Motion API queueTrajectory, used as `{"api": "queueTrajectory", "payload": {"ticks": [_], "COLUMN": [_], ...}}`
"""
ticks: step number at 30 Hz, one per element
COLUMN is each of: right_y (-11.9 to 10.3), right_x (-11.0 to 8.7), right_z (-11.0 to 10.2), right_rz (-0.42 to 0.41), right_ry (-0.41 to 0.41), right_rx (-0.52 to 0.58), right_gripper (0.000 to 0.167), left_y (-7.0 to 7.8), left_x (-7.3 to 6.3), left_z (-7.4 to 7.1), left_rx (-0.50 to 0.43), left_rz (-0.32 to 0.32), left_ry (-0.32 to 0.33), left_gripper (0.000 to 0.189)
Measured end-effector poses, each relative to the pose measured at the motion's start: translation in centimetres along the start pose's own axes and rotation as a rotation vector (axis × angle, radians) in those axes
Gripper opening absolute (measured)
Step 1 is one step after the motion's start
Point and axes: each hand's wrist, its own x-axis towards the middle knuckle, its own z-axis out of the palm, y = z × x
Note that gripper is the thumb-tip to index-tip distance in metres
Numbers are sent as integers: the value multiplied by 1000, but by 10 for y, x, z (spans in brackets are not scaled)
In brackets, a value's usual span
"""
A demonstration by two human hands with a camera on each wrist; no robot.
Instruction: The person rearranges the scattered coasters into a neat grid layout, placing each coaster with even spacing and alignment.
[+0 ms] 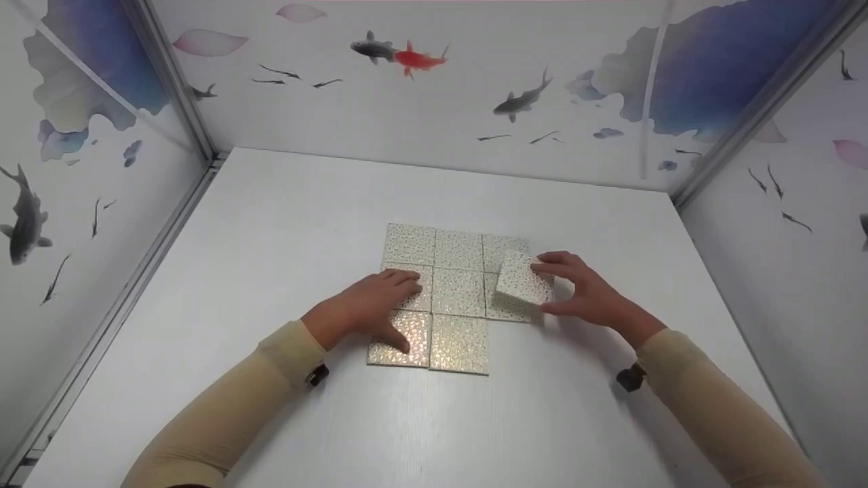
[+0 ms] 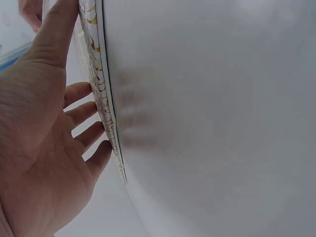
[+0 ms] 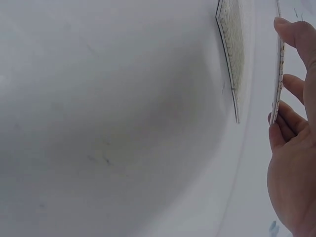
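Square pale tiles with a speckled, gold-glinting surface lie edge to edge on the white table in three rows; the nearest row holds two. My left hand rests with spread fingers on the left column, thumb on the near left tile. In the left wrist view its fingertips meet the patterned tile edge. My right hand pinches another tile by its edges, tilted above the right column and partly covering it. The right wrist view shows this held tile edge-on, apart from the laid tiles.
The white table is bounded by a back wall and side walls printed with fish, leaves and petals. Metal framing runs along the corners. Small dark devices sit at both wrists.
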Motion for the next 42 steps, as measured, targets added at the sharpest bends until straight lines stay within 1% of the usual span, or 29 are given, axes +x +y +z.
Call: {"api": "queueTrajectory", "payload": {"ticks": [7,12,17,25,35,37,42], "right_y": [-16,-24,-29,-35,-40,-41,-39], "right_x": [-7,-13,-18,-27,-31,-31,-35], "right_z": [5,5,6,11,17,18,21], "right_rz": [-32,-62,-68,-112,-185,-192,-160], "right_ry": [-41,-64,-83,-132,-135,-140,-169], "right_rx": [52,39,16,11,41,40,24], "right_gripper": [77,79,79,78,76,76,76], "left_y": [1,1,-1,-1,0,0,0], "left_x": [-1,-1,-1,-1,-2,-2,-2], "left_z": [-1,-3,-2,-1,-1,-1,-1], "left_rx": [-4,-26,-22,-27,-25,-23,-23], "left_rz": [6,8,12,11,16,12,1], "left_ry": [5,7,7,3,6,3,-2], "left_gripper": [123,121,122,123,123,123,122]}}
